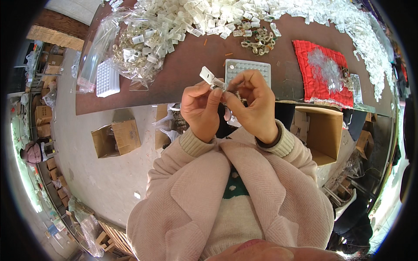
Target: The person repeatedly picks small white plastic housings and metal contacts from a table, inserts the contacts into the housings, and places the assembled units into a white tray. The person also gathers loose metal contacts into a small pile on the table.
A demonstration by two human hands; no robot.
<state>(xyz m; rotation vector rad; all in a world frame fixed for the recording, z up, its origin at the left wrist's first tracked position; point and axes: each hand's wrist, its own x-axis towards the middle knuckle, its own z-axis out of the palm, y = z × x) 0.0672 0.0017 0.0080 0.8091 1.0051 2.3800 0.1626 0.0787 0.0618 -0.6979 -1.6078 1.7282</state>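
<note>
Between the thumb and fingers of my left hand (200,112) is a small white plastic case (207,75), its lid flap tilted up and away. My right hand (254,106) meets it at the right end, thumb and forefinger pinched together. What those fingertips hold is too small and too covered to make out. Both hands are raised over the table's near edge, in front of my chest. Just behind my right hand lies a pale tray (263,66) with rows of round hollows.
White plastic pieces are heaped (209,15) along the table's far side, beside small metallic loops (261,45). At left are a clear bag of parts (141,54) and stacked white trays (107,81). A red quilted cloth (311,87) lies right. Cardboard boxes (127,137) stand below.
</note>
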